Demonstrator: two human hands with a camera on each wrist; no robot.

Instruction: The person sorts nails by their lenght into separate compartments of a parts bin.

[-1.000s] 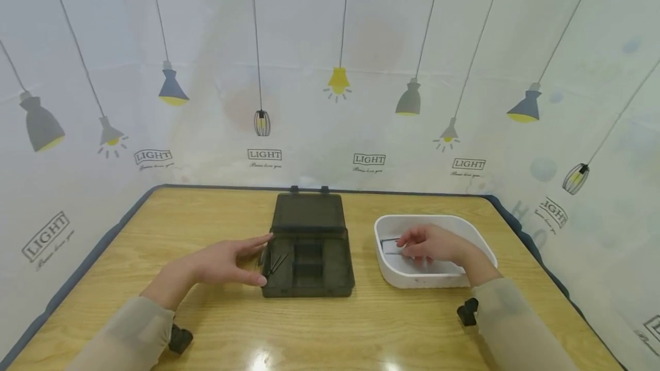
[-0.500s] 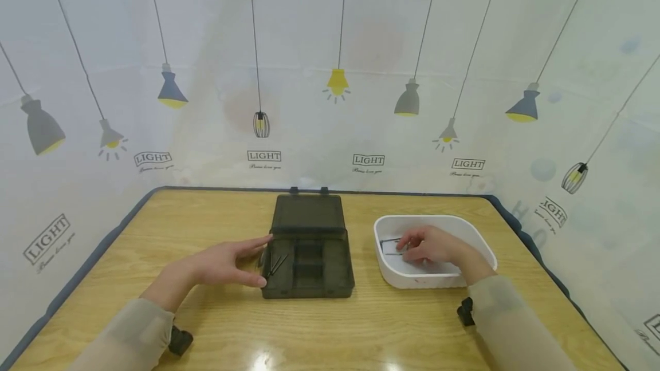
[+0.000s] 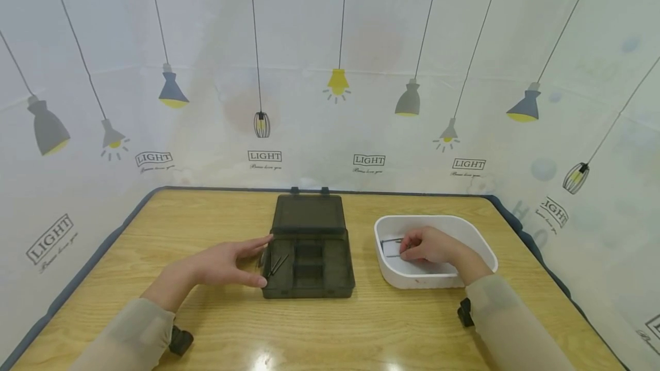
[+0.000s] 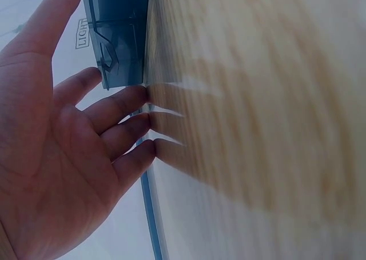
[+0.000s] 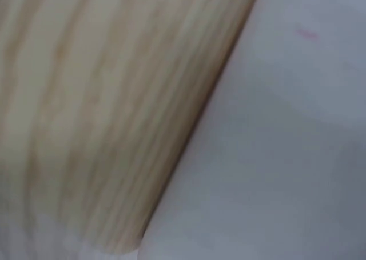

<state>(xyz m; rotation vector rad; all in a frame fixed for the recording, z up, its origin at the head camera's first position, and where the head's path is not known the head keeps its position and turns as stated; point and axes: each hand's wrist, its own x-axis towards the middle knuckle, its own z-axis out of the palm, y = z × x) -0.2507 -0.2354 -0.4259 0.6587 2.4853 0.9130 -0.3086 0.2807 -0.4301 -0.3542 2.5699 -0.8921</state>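
Observation:
The left hand point(image 3: 224, 265) lies with fingers spread at the left side of a dark translucent plastic case point(image 3: 337, 265). Its thumb and index fingertip touch the case, whose lid point(image 3: 309, 210) is folded back. In the left wrist view the other fingertips come down at the table beside the case point(image 4: 120, 37). Thin dark rods point(image 3: 278, 264) lie in the case's left compartment. Inside a white tray point(image 3: 389, 276), the right hand point(image 3: 433, 245) has thumb and fingers bent together over a pale flat piece point(image 3: 391, 248) with thin dark rods along it. I cannot tell whether they pinch one.
Both containers stand on a wood-grain table point(image 3: 309, 331) with a dark edge, the tray to the right of the case. A white curtain point(image 3: 309, 44) printed with lamps closes off the back and sides. The tray's outer wall point(image 5: 274, 128) fills much of the right wrist view.
The right hand's thumb and fingers have drawn closer together inside the tray, at the pale piece. The left hand and the case have stayed where they were.

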